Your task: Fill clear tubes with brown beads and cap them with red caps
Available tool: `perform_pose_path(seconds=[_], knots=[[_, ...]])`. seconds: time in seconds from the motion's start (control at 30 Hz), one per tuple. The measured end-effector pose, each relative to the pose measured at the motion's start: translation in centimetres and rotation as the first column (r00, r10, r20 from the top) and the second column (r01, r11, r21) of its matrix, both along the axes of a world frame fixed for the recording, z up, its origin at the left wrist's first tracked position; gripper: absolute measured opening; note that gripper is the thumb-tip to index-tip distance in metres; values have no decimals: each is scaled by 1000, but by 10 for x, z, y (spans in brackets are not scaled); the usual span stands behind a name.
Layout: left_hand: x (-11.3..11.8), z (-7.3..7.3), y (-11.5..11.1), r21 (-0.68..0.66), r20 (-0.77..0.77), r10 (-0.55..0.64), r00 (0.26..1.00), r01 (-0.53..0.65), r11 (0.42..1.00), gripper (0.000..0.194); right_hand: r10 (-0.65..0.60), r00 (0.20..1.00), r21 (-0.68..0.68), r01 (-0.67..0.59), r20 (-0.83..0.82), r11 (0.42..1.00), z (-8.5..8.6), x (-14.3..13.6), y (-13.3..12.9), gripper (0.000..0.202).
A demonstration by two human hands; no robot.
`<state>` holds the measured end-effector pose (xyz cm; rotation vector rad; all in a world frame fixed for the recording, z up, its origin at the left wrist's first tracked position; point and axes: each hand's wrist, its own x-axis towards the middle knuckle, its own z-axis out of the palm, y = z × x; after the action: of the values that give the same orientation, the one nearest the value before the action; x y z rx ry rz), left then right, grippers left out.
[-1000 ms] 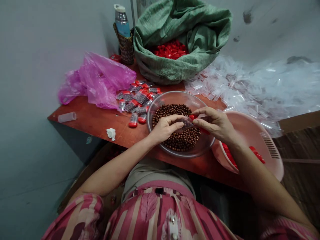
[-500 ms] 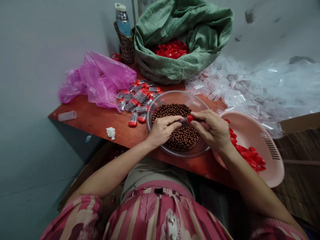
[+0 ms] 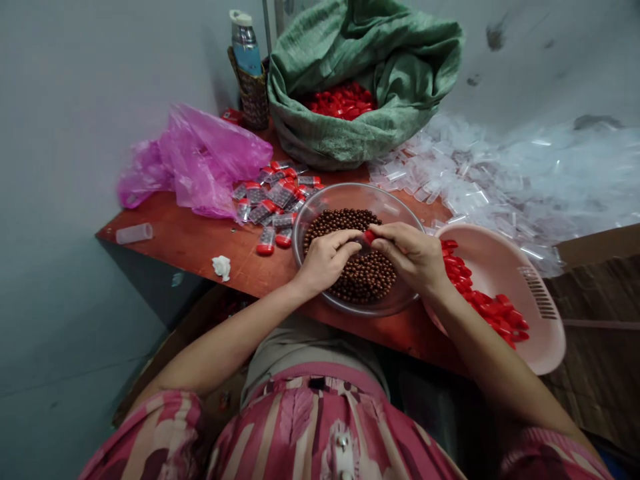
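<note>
Over a clear bowl (image 3: 360,189) of brown beads (image 3: 345,219), my two hands meet fingertip to fingertip. My left hand (image 3: 327,261) pinches a small clear plastic container, mostly hidden behind the fingers. A red cap (image 3: 369,236) sits between the thumb and forefinger of my right hand (image 3: 413,257), at the container's end. Whether the cap is fully seated I cannot tell. Left of the bowl lies a pile of filled clear containers with red caps (image 3: 281,192).
A pink basket (image 3: 543,347) holds loose red caps (image 3: 500,313). Behind stand a green sack (image 3: 325,137) of red pieces and a bottle (image 3: 246,50) in a woven holder. Clear empty containers (image 3: 465,180) heap at right; a magenta bag (image 3: 205,160) and single tube (image 3: 134,233) lie left.
My right hand has moved slightly left, bringing the red cap closer to my left fingertips. My left hand has stayed nearly in place.
</note>
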<state>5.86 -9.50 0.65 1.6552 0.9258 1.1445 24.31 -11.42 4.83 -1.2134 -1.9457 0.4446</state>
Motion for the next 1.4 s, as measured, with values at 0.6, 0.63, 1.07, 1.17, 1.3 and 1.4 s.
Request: perform_pose_path(seconds=[0.6,0.63,1.07,1.17,1.3,1.4], knots=[[-3,-4,0,90,35,-31,999,27,996,20,-228,672,-650,-481,-704,588,0,3,6,38],[-3,-4,0,112,22,-20,1000,17,994,20,-246,659,-668,-524,-711,528,1,0,7,37],[-8,-7,1,125,-25,50,998,-47,991,22,-420,474,-628,-492,-774,602,-13,-34,4,19],[-6,-4,2,9,18,46,999,-46,999,25,-420,483,-640,-556,-768,530,-11,-30,6,30],[-11,7,9,-63,67,104,992,-100,993,28,-387,524,-650,-565,-758,508,4,-2,5,56],[-31,9,35,5,93,277,956,-279,960,27,-351,605,-642,-367,-714,673,15,42,1,59]])
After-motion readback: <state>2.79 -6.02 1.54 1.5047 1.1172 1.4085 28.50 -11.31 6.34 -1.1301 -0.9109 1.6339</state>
